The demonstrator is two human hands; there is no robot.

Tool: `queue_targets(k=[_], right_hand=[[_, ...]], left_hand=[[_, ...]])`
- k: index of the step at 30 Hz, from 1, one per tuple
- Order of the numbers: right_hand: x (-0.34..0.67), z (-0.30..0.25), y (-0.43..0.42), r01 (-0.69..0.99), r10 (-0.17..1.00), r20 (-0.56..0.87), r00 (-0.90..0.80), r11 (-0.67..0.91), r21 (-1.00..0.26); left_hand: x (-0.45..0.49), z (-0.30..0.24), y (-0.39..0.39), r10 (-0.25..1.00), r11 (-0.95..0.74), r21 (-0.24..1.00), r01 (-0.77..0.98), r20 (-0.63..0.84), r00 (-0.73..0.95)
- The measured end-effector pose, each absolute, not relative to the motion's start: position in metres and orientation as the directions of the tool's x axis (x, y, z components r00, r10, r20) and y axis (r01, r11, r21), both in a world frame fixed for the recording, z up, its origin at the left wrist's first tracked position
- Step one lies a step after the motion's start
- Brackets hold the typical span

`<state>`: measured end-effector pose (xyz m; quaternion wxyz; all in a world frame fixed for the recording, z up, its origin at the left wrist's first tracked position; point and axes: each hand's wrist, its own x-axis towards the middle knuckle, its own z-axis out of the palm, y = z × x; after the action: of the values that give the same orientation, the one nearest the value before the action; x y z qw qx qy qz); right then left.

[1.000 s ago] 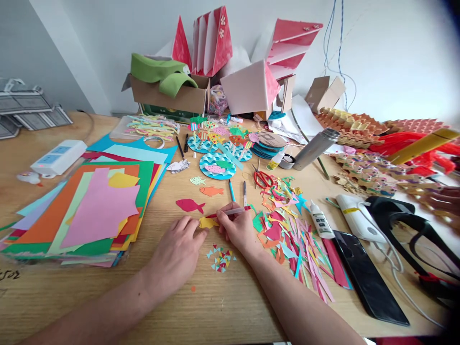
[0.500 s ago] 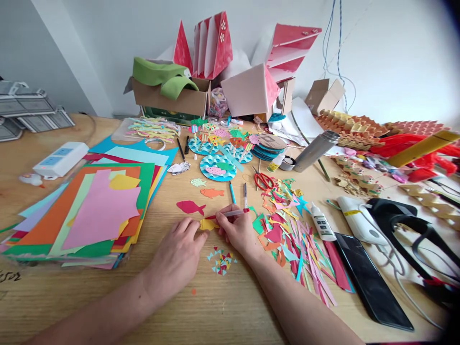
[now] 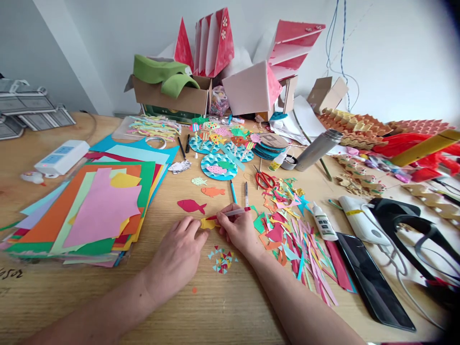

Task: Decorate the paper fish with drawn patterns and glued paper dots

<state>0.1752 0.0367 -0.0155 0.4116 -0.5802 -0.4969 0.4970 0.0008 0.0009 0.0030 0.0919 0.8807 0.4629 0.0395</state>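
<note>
A small yellow paper fish [image 3: 207, 223] lies on the wooden table [image 3: 223, 306] in front of me. My left hand [image 3: 178, 256] rests flat on the table, its fingertips pressing the fish's left end. My right hand [image 3: 239, 231] is closed around a red pen [image 3: 230, 212] whose tip touches the yellow fish. Just beyond lie a dark pink paper fish [image 3: 191, 206], an orange fish [image 3: 212, 191] and a small pale patterned fish [image 3: 198, 181]. A little heap of tiny coloured triangles [image 3: 223, 260] sits below my hands.
A stack of coloured paper sheets [image 3: 89, 211] fills the left. Right of my hands lie paper scraps [image 3: 291, 230], a glue bottle [image 3: 323, 221], red scissors [image 3: 264, 179], a black phone [image 3: 373, 280] and a metal flask [image 3: 316, 149]. Blue wave discs [image 3: 218, 165] and boxes stand behind.
Both hands stay on the yellow fish with only slight shifts of the pen. A hand seen at the far right edge one second ago is gone from view.
</note>
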Motion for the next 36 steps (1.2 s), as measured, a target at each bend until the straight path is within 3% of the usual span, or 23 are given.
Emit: queue_targets(k=[36], right_hand=[[0.1758, -0.0154, 0.0372, 0.199, 0.987, -0.161, -0.001, -0.158, -0.967]], left_hand=[[-0.0002, 0.0010, 0.0012, 0.815, -0.574, 0.199, 0.794, 0.038, 0.579]])
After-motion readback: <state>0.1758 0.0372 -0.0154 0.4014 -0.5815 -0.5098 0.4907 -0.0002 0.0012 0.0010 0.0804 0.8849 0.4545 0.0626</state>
